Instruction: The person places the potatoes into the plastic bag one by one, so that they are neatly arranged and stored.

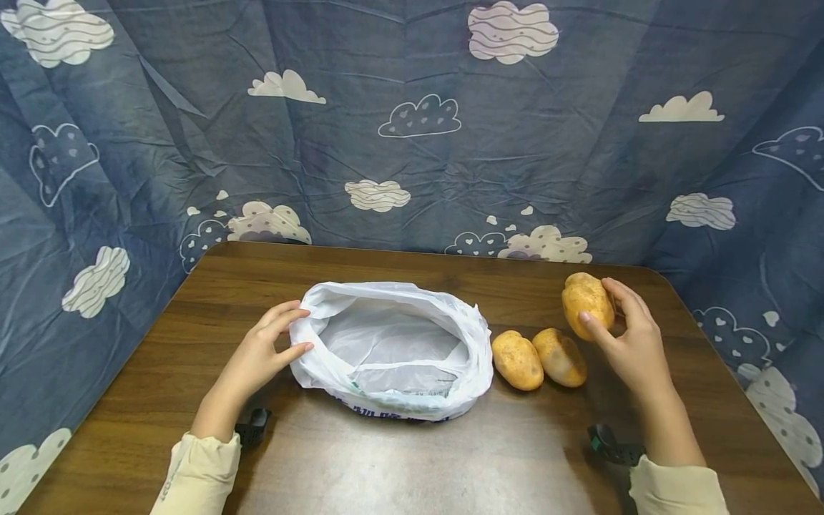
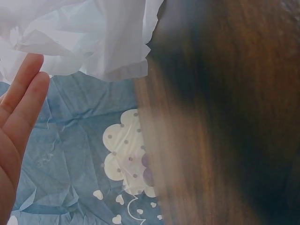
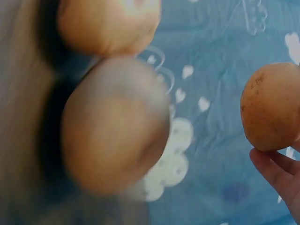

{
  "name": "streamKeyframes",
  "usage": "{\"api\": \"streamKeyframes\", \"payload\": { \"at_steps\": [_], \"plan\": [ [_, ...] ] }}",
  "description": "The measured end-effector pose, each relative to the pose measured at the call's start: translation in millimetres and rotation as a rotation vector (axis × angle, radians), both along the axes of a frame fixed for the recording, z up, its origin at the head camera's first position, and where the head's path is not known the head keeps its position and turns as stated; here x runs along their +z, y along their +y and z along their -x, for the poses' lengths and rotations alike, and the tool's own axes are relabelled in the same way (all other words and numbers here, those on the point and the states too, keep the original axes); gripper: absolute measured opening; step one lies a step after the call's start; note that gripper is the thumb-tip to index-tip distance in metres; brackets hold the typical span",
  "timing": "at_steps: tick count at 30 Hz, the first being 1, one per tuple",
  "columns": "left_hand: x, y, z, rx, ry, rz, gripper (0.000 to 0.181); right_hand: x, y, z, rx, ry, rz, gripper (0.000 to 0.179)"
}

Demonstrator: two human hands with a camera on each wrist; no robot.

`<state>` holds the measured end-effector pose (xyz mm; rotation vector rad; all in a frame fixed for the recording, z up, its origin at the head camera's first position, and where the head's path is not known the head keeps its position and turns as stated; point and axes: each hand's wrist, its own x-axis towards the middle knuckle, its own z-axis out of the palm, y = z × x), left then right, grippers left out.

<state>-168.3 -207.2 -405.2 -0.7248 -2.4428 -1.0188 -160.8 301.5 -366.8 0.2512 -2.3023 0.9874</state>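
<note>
A white plastic bag (image 1: 393,325) with a wide-open mouth stands on the table. At its left rim is my left hand (image 1: 267,347), thumb and fingers spread apart and touching the plastic. In the left wrist view, straight fingers (image 2: 29,91) reach the bag's edge (image 2: 112,47). My right hand (image 1: 634,336) holds a yellow-brown potato (image 1: 587,304) between thumb and fingers, raised above the table's right side. The same potato (image 3: 272,107) shows in the right wrist view. Two more potatoes, one (image 1: 517,360) beside the bag and another (image 1: 560,356) to its right, lie close together.
The brown wooden table (image 1: 386,465) has its far edge near a blue curtain (image 1: 412,157) printed with clouds. Dark bands with small devices (image 1: 254,427) sit at both wrists, below cream sleeves (image 1: 199,472).
</note>
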Motion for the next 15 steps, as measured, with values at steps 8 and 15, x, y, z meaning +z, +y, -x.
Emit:
{"api": "streamKeyframes", "payload": {
  "at_steps": [8,15],
  "plan": [
    [0.4,-0.4,0.0,-0.003,0.0,-0.001,0.049,20.2,-36.7,6.8,0.113,0.064,-0.029,0.066],
    [0.8,-0.4,0.1,-0.002,-0.001,0.003,0.049,30.9,-70.9,13.2,0.231,0.076,-0.072,0.065]
  ]
}}
